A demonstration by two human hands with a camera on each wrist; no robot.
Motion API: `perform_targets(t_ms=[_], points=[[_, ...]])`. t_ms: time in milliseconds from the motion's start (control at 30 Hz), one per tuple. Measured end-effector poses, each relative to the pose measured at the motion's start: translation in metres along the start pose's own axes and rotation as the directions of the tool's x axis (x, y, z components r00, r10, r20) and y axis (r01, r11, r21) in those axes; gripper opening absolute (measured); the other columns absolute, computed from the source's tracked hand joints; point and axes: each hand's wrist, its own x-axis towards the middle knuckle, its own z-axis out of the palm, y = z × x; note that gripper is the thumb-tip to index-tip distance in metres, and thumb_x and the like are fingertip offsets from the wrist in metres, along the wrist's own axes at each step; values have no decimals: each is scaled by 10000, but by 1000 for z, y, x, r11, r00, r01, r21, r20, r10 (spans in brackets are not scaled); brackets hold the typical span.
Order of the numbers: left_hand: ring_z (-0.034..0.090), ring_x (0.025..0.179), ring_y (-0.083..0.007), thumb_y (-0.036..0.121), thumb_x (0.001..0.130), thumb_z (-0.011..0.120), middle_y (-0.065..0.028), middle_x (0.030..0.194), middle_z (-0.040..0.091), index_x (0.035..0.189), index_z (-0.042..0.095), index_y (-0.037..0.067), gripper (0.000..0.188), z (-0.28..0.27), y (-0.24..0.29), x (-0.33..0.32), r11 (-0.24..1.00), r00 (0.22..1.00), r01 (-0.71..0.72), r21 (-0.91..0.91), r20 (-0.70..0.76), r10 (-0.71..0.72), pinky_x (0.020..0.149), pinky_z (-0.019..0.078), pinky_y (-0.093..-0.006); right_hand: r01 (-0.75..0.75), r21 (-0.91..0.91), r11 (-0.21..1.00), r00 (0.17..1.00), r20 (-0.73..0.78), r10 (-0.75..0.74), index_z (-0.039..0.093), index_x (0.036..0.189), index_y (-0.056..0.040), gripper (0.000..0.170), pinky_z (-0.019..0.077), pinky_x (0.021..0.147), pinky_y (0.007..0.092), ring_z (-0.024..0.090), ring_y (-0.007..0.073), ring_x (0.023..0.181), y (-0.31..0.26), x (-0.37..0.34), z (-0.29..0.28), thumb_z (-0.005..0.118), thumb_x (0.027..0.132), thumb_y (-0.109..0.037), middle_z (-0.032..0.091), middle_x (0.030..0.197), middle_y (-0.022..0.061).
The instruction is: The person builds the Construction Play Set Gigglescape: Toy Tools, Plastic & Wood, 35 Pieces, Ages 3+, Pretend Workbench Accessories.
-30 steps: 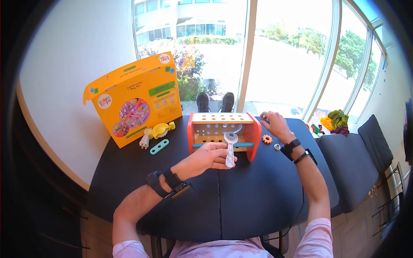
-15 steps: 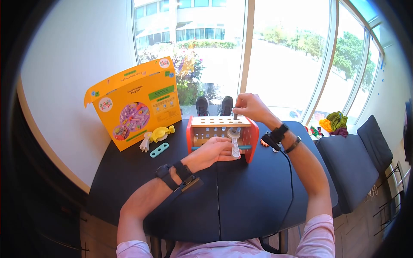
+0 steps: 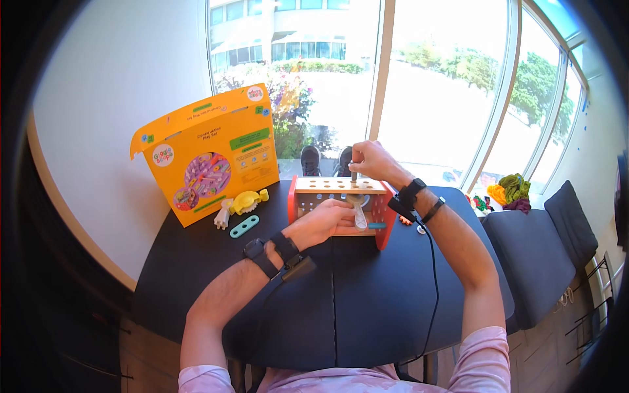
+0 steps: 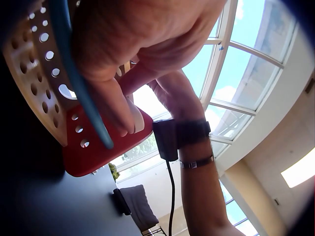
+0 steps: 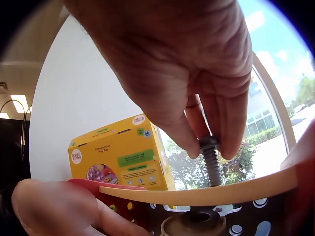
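Note:
My right hand pinches the head of a grey threaded bolt between thumb and fingers. The bolt stands upright at the top wooden board of the red-sided toy bench; its lower end is hidden at the board. In front of the bench my left hand grips a light grey wrench. The wrench's ring end, with a dark round piece in it, lies just under the board, below the bolt. A blue rod crosses the bench's front beside my left fingers.
A yellow box stands at the back left. Before it lie a yellow toy piece, a pale toy piece and a teal strip with holes. Right of the bench are an orange gear and a small white piece.
My right hand has come from the right of the bench to its top with the bolt. The left hand has raised the wrench and moved its ring end under the top board.

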Motion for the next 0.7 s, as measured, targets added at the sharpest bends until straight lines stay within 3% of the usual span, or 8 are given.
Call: perform_targets(t_ms=[433,700], points=[[801,1086,-265,90,1122,615,-188,1239,771,1338,666,-116,303,-8,2,7,1000,1000,8,19,-10,-8,1009,671,-375,-9,2,1000,1000,3,9,746,897,11,234,573,712,418,748,290,779,-2,3,3,878,889,-182,765,812,165],[787,1161,-287,76,1140,585,-209,1302,741,1376,608,-132,315,-7,4,5,999,999,34,-2,-20,-34,1053,659,-367,-94,-37,995,993,72,97,758,904,8,262,586,726,408,751,272,784,-5,5,-5,899,876,-211,782,832,162]])
